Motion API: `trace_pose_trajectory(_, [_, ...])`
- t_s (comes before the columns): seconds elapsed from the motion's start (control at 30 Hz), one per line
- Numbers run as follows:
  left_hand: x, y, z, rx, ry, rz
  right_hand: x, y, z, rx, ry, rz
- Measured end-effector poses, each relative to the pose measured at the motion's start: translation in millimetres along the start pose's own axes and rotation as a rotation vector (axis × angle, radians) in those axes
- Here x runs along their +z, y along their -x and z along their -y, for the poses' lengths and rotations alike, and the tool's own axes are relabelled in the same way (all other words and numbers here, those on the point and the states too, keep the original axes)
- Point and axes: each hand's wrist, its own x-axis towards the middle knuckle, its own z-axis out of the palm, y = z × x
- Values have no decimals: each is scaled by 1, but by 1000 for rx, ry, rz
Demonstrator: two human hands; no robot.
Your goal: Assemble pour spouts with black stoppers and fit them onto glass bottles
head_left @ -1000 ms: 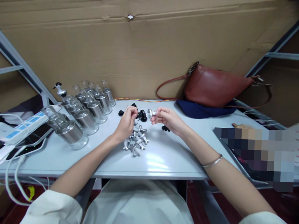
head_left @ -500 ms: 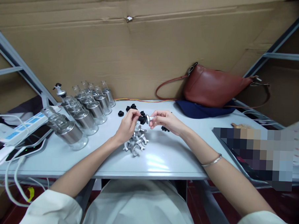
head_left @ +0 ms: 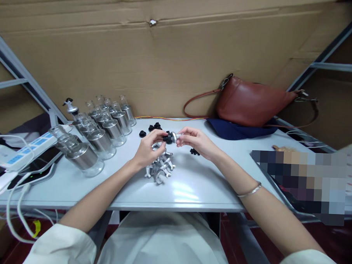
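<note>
Between my two hands is a bottle pourer with a black ribbed stopper (head_left: 168,137) and a silver metal spout piece (head_left: 175,137). My left hand (head_left: 151,146) pinches the black end, thumb below and fingers above. The fingers of my right hand (head_left: 195,140) are closed on the silver spout at the other end. Under my left hand lies a pile of silver spout pieces (head_left: 161,168), partly covered by it. Several black stoppers (head_left: 142,134) sit on the table behind my left hand. Small black parts (head_left: 195,151) lie below my right hand.
Several glass bottles with metal sleeves (head_left: 101,132) stand at the left; one at the back carries a pourer (head_left: 69,104). A power strip (head_left: 32,147) with cables is at the far left. A brown bag (head_left: 250,102) rests on dark blue cloth (head_left: 240,131) at the back right.
My left fingers have shifted on the black stopper, the thumb now lower and more visible. The right hand has moved very slightly; the pourer stays between both hands, now lying more level.
</note>
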Motion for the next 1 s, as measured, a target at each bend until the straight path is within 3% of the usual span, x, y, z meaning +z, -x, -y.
trace_pose_trajectory(0.23, [-2,-3,-1,113,-189,-75,1,1,4,-34,212,-25])
trace_pose_trajectory(0.47, [-2,0,-4,185,-203,-57,2,3,5,38,274,111])
trace_pose_trajectory(0.7, [-3,0,-2,266,-280,-27,5,4,5,-59,351,74])
trace_pose_trajectory(1.0, [-4,0,-6,272,-320,-59,11,5,4,-24,288,117])
